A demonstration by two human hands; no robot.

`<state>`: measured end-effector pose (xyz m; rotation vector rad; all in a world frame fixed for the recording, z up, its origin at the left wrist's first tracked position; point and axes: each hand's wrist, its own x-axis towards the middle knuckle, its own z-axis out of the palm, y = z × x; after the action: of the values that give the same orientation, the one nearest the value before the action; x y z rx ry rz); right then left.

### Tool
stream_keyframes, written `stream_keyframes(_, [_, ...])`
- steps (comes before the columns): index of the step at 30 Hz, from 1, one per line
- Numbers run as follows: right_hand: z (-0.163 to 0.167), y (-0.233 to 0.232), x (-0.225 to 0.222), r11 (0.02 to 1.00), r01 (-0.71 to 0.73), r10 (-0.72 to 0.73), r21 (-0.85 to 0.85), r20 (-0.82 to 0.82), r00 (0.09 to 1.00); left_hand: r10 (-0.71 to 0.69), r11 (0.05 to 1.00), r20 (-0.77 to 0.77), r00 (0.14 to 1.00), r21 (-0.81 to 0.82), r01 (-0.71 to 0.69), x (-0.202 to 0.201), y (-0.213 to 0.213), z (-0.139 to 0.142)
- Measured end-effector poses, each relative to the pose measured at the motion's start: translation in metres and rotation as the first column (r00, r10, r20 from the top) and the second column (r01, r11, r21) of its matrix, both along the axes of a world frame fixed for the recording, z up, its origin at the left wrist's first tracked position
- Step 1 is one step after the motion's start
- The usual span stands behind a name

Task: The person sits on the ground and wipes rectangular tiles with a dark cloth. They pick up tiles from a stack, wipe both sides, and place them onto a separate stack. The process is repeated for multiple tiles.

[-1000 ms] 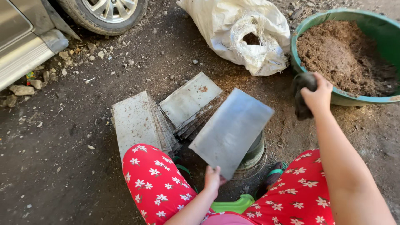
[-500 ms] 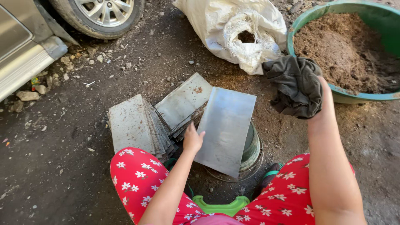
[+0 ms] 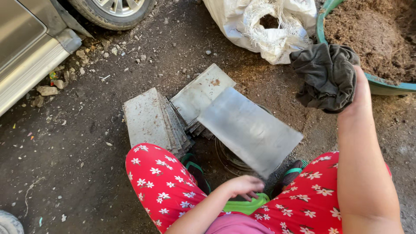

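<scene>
Two hands: the left hand [image 3: 243, 186] and the right hand [image 3: 359, 93]. One dark cloth [image 3: 325, 76]. One grey sheet [image 3: 249, 130] lying on top, plus two stacks of sheets [image 3: 149, 119]. One white sack [image 3: 264, 26]. One green tub [image 3: 375, 84]. One car wheel [image 3: 115, 11].

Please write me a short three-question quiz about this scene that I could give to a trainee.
1. True or false: the right hand grips a dark cloth.
2. Which thing lies nearest the left hand? A) the white sack B) the grey metal sheet on the round container C) the car wheel
3. Fill in: the green basin at the upper right holds brown ____.

Key:
1. True; the cloth is bunched in that hand, beside the basin's rim.
2. B; the hand hovers at the sheet's near edge, and contact cannot be told.
3. Soil; it looks loose and crumbly.
</scene>
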<state>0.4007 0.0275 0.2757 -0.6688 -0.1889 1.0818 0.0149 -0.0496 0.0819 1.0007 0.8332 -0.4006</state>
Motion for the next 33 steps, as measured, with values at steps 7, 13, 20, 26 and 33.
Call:
stream_keyframes(7, [0.007,-0.009,-0.010,0.992,0.080,-0.078,-0.097,0.022,0.997,0.076,0.589,0.013,0.997,0.807,-0.055,0.008,0.135,0.030])
stream_keyframes(13, [-0.005,0.002,-0.028,0.941,0.074,0.015,-0.330,0.258,0.966,0.543,0.227,-0.206,0.814,0.969,0.095,-0.029,0.233,-0.004])
stream_keyframes(20, [-0.054,0.031,-0.099,0.939,0.194,0.144,-0.284,0.838,0.527,0.544,0.458,-0.338,0.768,0.887,0.066,-0.081,0.175,-0.031])
stream_keyframes(26, [-0.078,0.036,-0.259,0.991,0.064,0.136,-0.121,0.924,-0.356,0.747,0.318,-0.045,0.663,0.900,-0.298,-0.108,0.141,-0.079])
stream_keyframes(33, [-0.139,0.017,-0.350,0.953,0.206,0.299,-0.220,0.770,-0.563,0.836,0.164,0.340,0.431,0.595,-0.787,-0.084,0.143,-0.101])
